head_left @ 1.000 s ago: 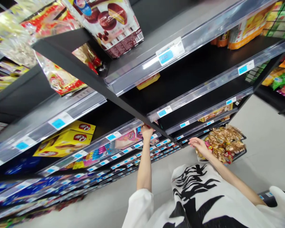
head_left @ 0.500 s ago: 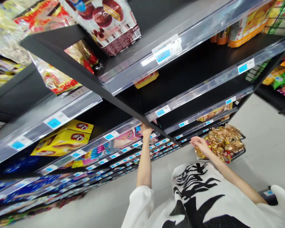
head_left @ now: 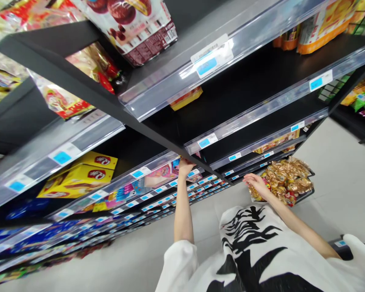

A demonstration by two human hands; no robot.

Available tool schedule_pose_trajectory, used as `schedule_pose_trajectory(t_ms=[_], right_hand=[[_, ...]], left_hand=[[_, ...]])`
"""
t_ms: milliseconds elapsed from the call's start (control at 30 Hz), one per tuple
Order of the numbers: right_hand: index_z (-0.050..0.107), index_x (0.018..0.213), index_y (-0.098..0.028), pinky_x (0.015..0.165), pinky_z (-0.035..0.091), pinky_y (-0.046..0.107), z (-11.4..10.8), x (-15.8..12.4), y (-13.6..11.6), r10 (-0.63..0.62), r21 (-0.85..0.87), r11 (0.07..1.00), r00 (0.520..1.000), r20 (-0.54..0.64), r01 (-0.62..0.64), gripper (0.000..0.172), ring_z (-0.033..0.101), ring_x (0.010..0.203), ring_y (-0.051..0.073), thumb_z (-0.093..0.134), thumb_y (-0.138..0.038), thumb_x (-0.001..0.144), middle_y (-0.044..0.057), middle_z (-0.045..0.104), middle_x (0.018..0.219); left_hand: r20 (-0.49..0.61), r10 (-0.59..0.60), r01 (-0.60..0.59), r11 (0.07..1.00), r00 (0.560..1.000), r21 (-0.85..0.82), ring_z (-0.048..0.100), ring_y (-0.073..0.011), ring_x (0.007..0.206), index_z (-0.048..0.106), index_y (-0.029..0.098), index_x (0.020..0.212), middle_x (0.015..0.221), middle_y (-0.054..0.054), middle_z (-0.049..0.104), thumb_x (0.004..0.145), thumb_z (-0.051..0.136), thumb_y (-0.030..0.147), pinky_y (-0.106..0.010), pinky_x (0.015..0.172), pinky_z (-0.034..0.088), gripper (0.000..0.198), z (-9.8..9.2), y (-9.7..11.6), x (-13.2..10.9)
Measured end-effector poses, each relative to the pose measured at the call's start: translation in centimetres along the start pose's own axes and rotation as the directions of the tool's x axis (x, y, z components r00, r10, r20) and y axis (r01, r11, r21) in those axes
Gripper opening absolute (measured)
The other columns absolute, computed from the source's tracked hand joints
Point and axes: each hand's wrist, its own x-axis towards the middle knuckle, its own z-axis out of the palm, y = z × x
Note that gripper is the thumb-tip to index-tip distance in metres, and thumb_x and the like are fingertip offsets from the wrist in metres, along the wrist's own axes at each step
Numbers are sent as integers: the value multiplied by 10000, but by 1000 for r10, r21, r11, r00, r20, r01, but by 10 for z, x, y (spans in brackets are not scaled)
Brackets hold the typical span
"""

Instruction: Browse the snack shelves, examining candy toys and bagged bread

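Your left hand (head_left: 186, 167) is up at the clear shelf lip (head_left: 161, 160), tight under the dark upright (head_left: 152, 136), which slants from 10 o'clock down toward 4 and bounds it above; its fingertips are hidden, so you cannot tell whether they grasp anything. The pink packet (head_left: 162, 175) lies just beside that hand at 9 o'clock, behind the lip. Your right hand (head_left: 257, 185) hangs released, fingers loosely curled, with gold-wrapped packets (head_left: 287, 174) close at its 3 o'clock, piled in a dark-rimmed tray (head_left: 305, 196); contact is unclear. Grey floor (head_left: 211, 207) opens between your forearms, at the left hand's 5 o'clock, and again past the tray at 3.
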Motion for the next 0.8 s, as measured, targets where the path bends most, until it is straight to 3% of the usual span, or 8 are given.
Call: schedule_pose_trajectory(t_ms=[67, 167, 267, 333, 433, 533, 667, 800], right_hand=[[731, 958, -209, 654, 507, 292, -4, 2, 7, 17, 8, 1000, 1000, -6, -17, 265, 703, 740, 186, 733, -377, 752, 64, 811, 924], [740, 948, -218, 649, 518, 292, -16, 5, 20, 60, 31, 998, 997, -57, -58, 256, 705, 739, 189, 744, -365, 739, 58, 811, 921], [750, 899, -215, 605, 519, 289, -32, 8, 33, 124, 85, 990, 983, -138, -113, 245, 705, 709, 197, 763, -356, 699, 65, 808, 878], [746, 864, -213, 568, 512, 281, -44, 9, 39, 155, 114, 984, 971, -184, -136, 229, 705, 695, 201, 758, -358, 687, 75, 806, 858], [721, 827, -215, 498, 478, 266, -62, 12, 49, 181, 125, 980, 952, -249, -154, 204, 693, 648, 199, 741, -351, 676, 89, 802, 838], [705, 832, -211, 476, 475, 269, -78, 17, 59, 206, 119, 977, 926, -316, -177, 207, 670, 589, 187, 717, -357, 685, 96, 792, 805], [714, 862, -197, 511, 519, 296, -99, 21, 72, 197, 41, 980, 894, -403, -197, 240, 643, 552, 180, 735, -399, 733, 62, 752, 705], [724, 988, -162, 618, 577, 305, -121, 14, 79, 124, -115, 974, 888, -444, -193, 330, 663, 636, 160, 722, -474, 878, 29, 735, 761]], left_hand=[[-15, -26, 25, 998, 1000, -54, 748, -253, 838, 643, 204, 894, 849, -61, 764, 617, 793, 148, -327, 746, 600, 320, -1, -1, -8], [-132, -61, 47, 993, 989, -110, 734, -239, 966, 582, 197, 1010, 1004, -90, 739, 707, 756, 230, -332, 832, 595, 350, -3, -3, -29], [-254, -97, 59, 987, 962, -153, 672, -239, 1123, 516, 216, 1019, 1155, -117, 676, 850, 634, 340, -340, 905, 565, 240, -1, -6, -60], [-264, -132, 82, 978, 955, -191, 664, -241, 1094, 490, 235, 960, 1104, -96, 662, 897, 566, 382, -342, 876, 558, 176, 6, -9, -88], [-140, -182, 140, 953, 973, -270, 675, -229, 897, 497, 251, 844, 886, -36, 640, 856, 615, 413, -333, 794, 548, 201, 30, -16, -136], [48, -227, 228, 896, 973, -380, 650, -197, 740, 514, 252, 778, 757, -2, 597, 773, 697, 463, -306, 711, 529, 280, 69, -20, -189], [239, -329, 407, 766, 913, -498, 653, -169, 679, 503, 247, 817, 728, 10, 589, 775, 662, 565, -283, 653, 514, 358, 119, -13, -252], [383, -359, 520, 676, 851, -521, 676, -169, 686, 563, 228, 875, 767, -2, 633, 752, 689, 577, -289, 656, 527, 391, 137, -6, -279]])
